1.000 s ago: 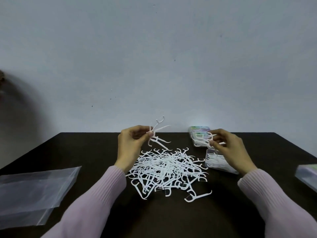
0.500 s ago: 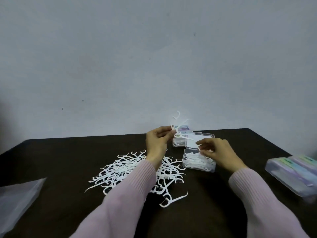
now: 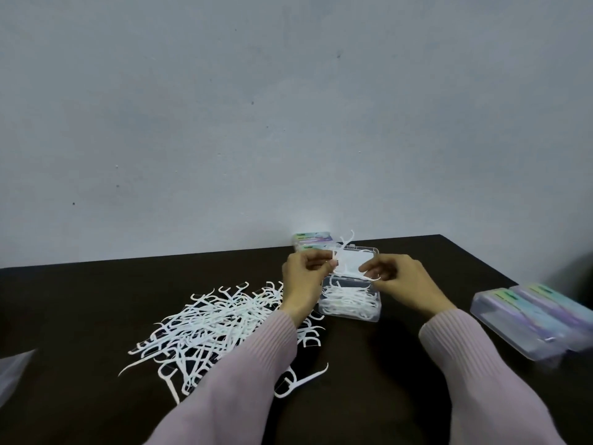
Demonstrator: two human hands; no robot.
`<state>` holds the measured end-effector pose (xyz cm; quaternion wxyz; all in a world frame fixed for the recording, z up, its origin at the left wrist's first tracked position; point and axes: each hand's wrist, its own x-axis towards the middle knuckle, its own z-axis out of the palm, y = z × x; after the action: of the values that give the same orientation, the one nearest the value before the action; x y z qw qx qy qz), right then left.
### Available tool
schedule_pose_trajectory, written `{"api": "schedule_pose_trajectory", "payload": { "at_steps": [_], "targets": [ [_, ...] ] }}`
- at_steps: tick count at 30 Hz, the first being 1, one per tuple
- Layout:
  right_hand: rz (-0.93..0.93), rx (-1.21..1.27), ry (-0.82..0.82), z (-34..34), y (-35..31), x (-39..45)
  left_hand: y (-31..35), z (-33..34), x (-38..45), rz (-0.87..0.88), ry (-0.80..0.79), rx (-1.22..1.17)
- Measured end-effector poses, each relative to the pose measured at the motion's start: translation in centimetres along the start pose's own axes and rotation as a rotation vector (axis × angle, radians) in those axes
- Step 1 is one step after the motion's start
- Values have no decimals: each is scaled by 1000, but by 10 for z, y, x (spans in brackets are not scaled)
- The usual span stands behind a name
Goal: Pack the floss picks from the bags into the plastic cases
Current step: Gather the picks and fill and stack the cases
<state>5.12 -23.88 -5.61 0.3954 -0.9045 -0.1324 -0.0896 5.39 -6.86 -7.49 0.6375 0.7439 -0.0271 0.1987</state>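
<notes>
Floss picks [image 3: 224, 319], white and far too many to count, lie tangled in one loose heap on the dark tabletop [image 3: 80, 300], left of centre in the frame. Their long handles run mostly from lower left to upper right. One stray pick [image 3: 301, 382] lies apart, below the heap.

One open clear case [image 3: 351, 303] sits at centre, partly filled with picks lying roughly left to right, its lid [image 3: 356, 260] raised behind. Two closed cases [image 3: 313, 240] stand stacked behind it by the wall; two more [image 3: 529, 319] lie side by side at the right edge.

Both hands meet just above the open case. The left hand [image 3: 305, 277] pinches a small bunch of picks [image 3: 345, 252], one forked head pointing up. The right hand [image 3: 401, 281] pinches a pick at the other end of that bunch. A bag corner [image 3: 11, 370] shows at the far left.
</notes>
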Motion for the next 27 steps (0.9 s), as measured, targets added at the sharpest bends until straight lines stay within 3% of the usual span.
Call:
{"api": "schedule_pose_trajectory", "payload": {
  "at_steps": [12, 17, 23, 27],
  "targets": [
    [10, -55, 3, 4, 5, 1, -3, -8, -6, 261, -208, 520],
    [-9, -111, 91, 4, 6, 2, -1, -9, -9, 261, -271, 566],
    [-22, -274, -15, 8, 2, -2, -7, -11, -8, 266, -280, 613],
    [-59, -354, 18, 10, -1, -3, -9, -12, -7, 275, -243, 561]
  ]
}}
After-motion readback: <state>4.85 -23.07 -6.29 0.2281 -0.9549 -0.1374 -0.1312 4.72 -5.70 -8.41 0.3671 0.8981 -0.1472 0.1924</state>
